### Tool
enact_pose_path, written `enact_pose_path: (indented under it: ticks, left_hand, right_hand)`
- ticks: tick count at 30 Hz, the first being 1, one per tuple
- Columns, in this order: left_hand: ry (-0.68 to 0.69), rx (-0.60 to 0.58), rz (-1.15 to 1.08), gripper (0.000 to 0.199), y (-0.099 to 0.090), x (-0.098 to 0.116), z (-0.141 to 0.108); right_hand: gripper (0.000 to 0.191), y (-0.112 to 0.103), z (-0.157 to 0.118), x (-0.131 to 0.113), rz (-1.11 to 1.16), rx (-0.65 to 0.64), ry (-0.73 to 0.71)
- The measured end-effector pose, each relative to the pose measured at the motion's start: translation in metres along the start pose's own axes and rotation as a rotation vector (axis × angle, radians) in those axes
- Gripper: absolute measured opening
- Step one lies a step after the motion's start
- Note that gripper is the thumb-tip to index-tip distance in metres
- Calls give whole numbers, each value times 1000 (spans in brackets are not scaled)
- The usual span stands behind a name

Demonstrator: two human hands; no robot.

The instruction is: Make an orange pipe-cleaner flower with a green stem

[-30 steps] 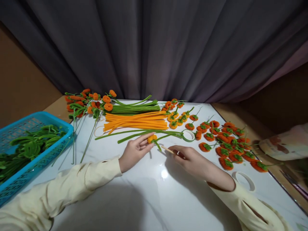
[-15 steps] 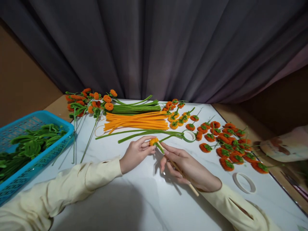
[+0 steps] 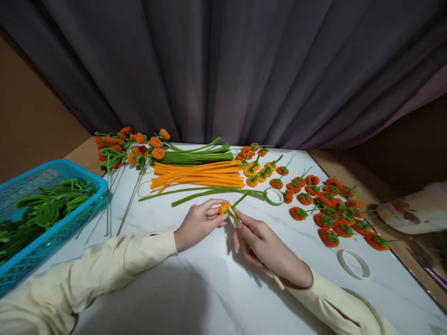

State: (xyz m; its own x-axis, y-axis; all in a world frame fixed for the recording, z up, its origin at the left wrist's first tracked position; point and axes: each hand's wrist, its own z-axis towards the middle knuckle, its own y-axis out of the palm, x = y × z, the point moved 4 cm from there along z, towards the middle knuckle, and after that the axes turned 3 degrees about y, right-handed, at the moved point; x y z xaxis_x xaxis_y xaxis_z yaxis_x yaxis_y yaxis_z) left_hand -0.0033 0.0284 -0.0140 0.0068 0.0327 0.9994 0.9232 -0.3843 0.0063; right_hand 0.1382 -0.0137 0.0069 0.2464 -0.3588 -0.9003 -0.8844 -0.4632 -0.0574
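Note:
Over the middle of the white table, my left hand (image 3: 199, 224) pinches a small yellow pipe-cleaner flower (image 3: 224, 209) between thumb and fingers. Green pipe-cleaner ends (image 3: 239, 200) stick out from the flower's base toward the right. My right hand (image 3: 263, 242) is closed around a thin wooden stick (image 3: 278, 282), whose tip meets the green part beside the flower. Most of the stick's length is hidden by the palm and fingers. Just beyond my hands lie loose green pipe cleaners (image 3: 209, 191) and a roll of green tape (image 3: 274, 196).
Bundles of orange-yellow (image 3: 199, 174) and green pipe cleaners (image 3: 199, 157) lie behind. Many orange flower heads (image 3: 335, 204) spread at right, near a white ring (image 3: 354, 264). Stemmed orange flowers (image 3: 139, 149) lie back left. A blue basket (image 3: 101, 186) holds green leaves. A dark curtain (image 3: 223, 70) hangs behind.
My right hand has turned and shifted slightly left and down, so less of the stick's lower end shows. The flower has moved a little right and down in my left hand.

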Motion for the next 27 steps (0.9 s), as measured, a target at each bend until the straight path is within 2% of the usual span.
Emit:
enact_pose_path:
  ticks: [8,16,20,24,27]
  left_hand:
    - [-27,9,10,44,1,-1,1]
    - [-58,-11,-33,42,2,-1,1]
    - [-76,-29,-90,49,2,-1,2]
    - [-81,-67,-99,60,1,-1,2]
    - [-80,-87,-85,56,1,-2,3]
  right_hand:
    - [48,4,-2,-8,-80,151,25]
    - [51,8,-3,-4,-195,165,-73]
    - [51,9,-6,-5,-314,166,-131]
    - [50,6,-5,-4,-431,152,-131]
    - [51,4,-4,-4,-466,120,-113]
